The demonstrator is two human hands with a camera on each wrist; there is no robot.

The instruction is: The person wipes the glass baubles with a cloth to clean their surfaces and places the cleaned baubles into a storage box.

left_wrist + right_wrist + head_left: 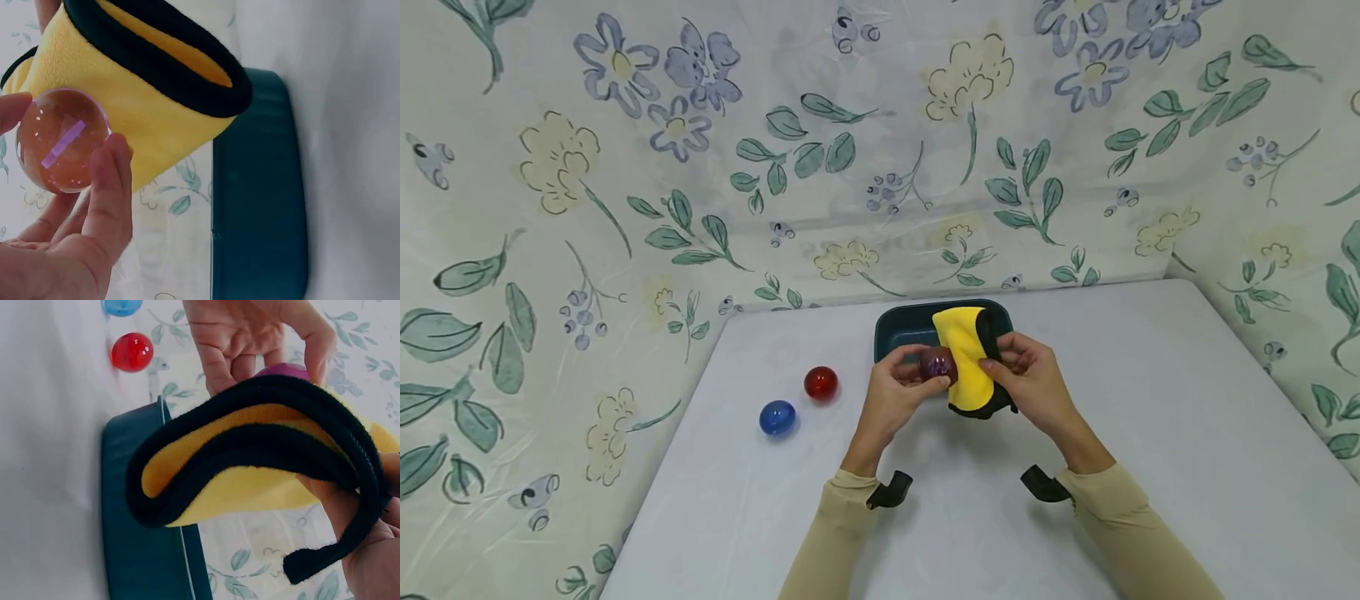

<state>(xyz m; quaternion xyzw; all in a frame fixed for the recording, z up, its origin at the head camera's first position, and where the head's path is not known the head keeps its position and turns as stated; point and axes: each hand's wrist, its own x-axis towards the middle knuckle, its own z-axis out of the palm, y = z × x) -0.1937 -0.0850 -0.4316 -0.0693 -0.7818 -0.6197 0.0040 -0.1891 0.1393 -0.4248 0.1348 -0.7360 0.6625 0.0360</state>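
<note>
My left hand [901, 385] pinches a clear purplish ball [62, 140] between thumb and fingers, with the ball right at the face of a yellow cloth [964, 354]. That cloth is folded over and has a thick black edging. At its right side my right hand [1033, 379] grips it between thumb and fingers. Both hands are raised in front of a dark teal tray [898, 323], whose near side they partly hide. In the right wrist view the cloth's black-edged fold covers most of the ball.
On the white table [1150, 400], left of the hands, lie a red ball [821, 383] and a blue ball [777, 418], close together. A floral-patterned sheet [880, 167] rises behind the table and along its sides.
</note>
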